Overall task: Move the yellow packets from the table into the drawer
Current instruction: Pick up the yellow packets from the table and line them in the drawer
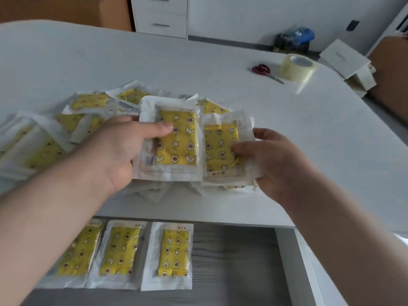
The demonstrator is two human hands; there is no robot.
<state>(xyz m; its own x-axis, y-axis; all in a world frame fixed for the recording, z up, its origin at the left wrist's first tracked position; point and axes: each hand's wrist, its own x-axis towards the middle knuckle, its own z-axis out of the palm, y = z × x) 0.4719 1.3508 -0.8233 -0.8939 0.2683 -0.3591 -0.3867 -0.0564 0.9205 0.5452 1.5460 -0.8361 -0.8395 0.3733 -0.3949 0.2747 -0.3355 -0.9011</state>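
My left hand [123, 151] grips a yellow star-and-moon packet [176, 149] by its left edge, thumb on top, above the table. Beside it my right hand [276, 164] pinches a second yellow packet [223, 149] by its right edge. Both packets hover over several more lying under them near the table's front edge. A loose heap of yellow packets [88, 102] spreads over the left of the white table [309, 151]. Below the table edge the open drawer [231, 261] holds three packets [174, 255] laid flat side by side at its left, partly hidden by my left forearm.
Red-handled scissors [263, 70] and a roll of clear tape [298, 67] lie at the table's far right. White boxes [346, 60] stand past the right edge. A white drawer cabinet [161, 16] stands at the back. The drawer's right half shows bare grey bottom.
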